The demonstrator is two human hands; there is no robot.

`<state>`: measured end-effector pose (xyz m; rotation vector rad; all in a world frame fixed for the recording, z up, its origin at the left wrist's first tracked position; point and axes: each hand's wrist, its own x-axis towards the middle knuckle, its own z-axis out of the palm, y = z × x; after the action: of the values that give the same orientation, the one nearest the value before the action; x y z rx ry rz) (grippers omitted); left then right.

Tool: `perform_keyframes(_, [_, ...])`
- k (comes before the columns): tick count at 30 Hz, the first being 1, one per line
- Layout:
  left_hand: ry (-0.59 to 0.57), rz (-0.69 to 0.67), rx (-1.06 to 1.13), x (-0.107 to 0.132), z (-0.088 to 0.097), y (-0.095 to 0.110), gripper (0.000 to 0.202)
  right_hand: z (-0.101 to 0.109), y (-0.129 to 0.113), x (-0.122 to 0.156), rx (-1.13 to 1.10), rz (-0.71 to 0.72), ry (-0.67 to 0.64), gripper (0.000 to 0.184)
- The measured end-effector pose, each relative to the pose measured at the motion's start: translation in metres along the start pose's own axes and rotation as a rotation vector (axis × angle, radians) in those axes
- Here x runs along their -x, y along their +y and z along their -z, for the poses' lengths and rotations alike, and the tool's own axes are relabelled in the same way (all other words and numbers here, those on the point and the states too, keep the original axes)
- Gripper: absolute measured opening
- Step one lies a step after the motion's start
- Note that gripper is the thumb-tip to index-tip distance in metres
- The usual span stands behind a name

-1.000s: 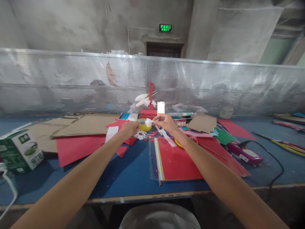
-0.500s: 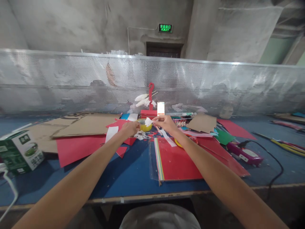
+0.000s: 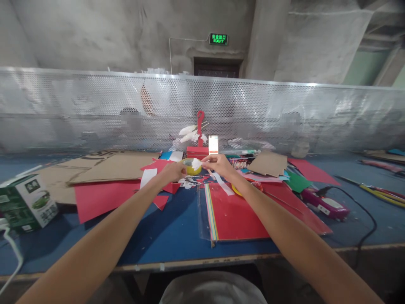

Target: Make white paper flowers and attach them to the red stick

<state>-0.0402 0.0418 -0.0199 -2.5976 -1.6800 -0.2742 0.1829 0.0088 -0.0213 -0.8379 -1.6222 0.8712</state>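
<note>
My left hand [image 3: 175,170] is closed round a yellow roll of tape [image 3: 193,167], held just above the blue table. My right hand [image 3: 217,163] pinches a small white scrap [image 3: 196,163] that sits at the roll's top edge, fingers pressed together. Both arms reach far out over the table. Below the hands lie several white paper scraps [image 3: 187,183] and a white strip [image 3: 221,183]. A stack of coloured paper in a clear sleeve [image 3: 232,210], red on top, lies under my right forearm.
Red sheets [image 3: 101,196] and brown cardboard [image 3: 110,165] cover the left; a green and white carton [image 3: 27,203] stands at the far left. A purple tool with a black cord [image 3: 325,204] lies right. A red stand [image 3: 199,139] and a perforated metal screen [image 3: 284,114] are behind.
Almost nothing has moved. My right hand's fingers shifted slightly at the white scrap on the tape roll, and the view tilted down a little.
</note>
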Motion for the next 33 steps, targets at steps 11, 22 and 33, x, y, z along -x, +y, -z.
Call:
perform_keyframes(11, [0.159, -0.104, 0.172, -0.001, 0.015, 0.0, 0.019, 0.002, -0.002, 0.001, 0.015, -0.06, -0.037, 0.02])
perform_keyframes(22, [0.467, -0.391, 0.415, 0.005, 0.027, 0.028, 0.018, 0.0, -0.001, 0.002, -0.044, -0.116, -0.091, 0.021])
perform_keyframes(33, [0.285, -0.382, 0.329, 0.02, 0.035, 0.043, 0.028, 0.0, -0.003, 0.005, -0.1, -0.126, -0.094, 0.029])
